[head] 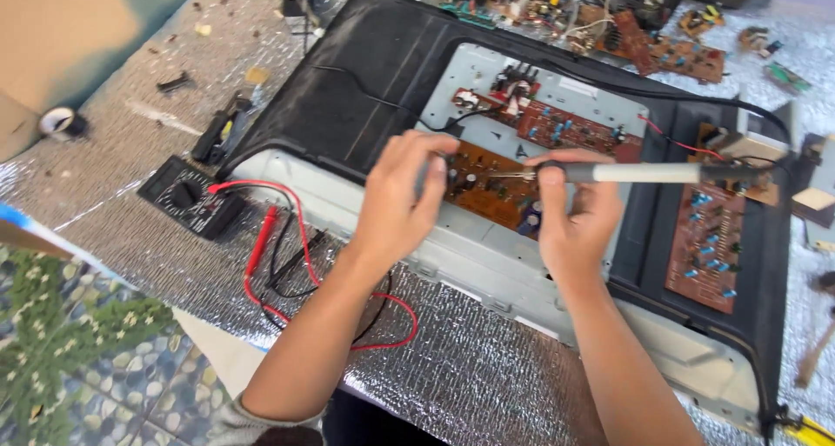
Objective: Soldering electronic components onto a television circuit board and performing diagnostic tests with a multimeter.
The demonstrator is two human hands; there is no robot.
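A brown circuit board (491, 185) lies on the grey metal chassis (487, 255) of an opened flat screen set. My right hand (574, 216) grips a soldering iron (644, 173) with a white handle, its thin tip pointing left over the brown board. My left hand (400, 198) curls around the board's left edge, fingers closed on a small grey object I cannot make out. A second reddish board (557, 124) sits behind, and another (709, 246) lies to the right on the black frame (365, 72).
A black multimeter (187, 196) with red and black leads (287, 246) lies left on the silver foil mat (461, 376). Loose circuit boards (644, 29) are piled at the back. A tape roll (61, 123) sits far left. Patterned floor shows at lower left.
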